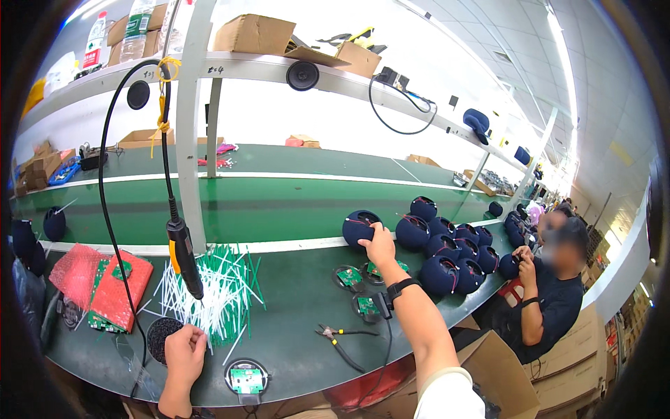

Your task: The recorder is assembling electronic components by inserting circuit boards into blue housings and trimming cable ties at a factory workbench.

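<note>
My right hand [379,246] reaches forward and grips the near right side of a dark blue round shell [354,232], whose open top shows a red wire. My left hand [184,351] is at the near edge of the bench, its fingertips pinched together beside a round black tub [159,328] of small dark pieces, probably screws. What that pinch holds, if anything, is too small to see. To the right of my left hand lies a round black speaker with a green circuit board [247,380]. More green boards on round black parts [347,277] lie below my right hand.
White and green sticks [209,286] are heaped at left, under a hanging black-and-yellow electric screwdriver [183,255]. Yellow-handled pliers [342,342] lie on the bench. Several blue shells [440,275] cluster at right, beside a co-worker [558,293]. Red bubble wrap [122,290] lies far left.
</note>
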Tool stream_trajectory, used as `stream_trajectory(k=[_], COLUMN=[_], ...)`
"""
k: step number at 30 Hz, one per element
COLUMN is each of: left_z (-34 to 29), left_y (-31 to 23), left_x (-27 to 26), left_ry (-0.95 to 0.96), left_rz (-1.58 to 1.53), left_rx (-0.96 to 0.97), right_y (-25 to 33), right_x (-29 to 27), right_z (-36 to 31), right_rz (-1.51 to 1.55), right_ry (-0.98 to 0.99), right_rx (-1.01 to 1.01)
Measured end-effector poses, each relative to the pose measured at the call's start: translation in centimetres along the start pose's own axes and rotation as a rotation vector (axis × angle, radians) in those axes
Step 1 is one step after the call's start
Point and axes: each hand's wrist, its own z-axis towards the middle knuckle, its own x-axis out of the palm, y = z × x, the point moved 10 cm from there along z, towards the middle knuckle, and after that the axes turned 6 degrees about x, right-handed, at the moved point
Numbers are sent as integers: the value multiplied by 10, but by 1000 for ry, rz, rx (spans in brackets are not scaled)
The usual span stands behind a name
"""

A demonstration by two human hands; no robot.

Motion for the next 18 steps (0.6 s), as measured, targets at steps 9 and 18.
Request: stream_trajectory(k=[9,18], left_z=[1,1], left_y=[-1,-3], left_x=[0,0], left_ry=[7,16], left_rz=[46,55], left_rx=[20,7], right_y=[-40,-66], right_x=[-8,-7], right_z=[14,20], right_rz=[-20,-34], right_ry=[-46,-47], right_rx=[127,128])
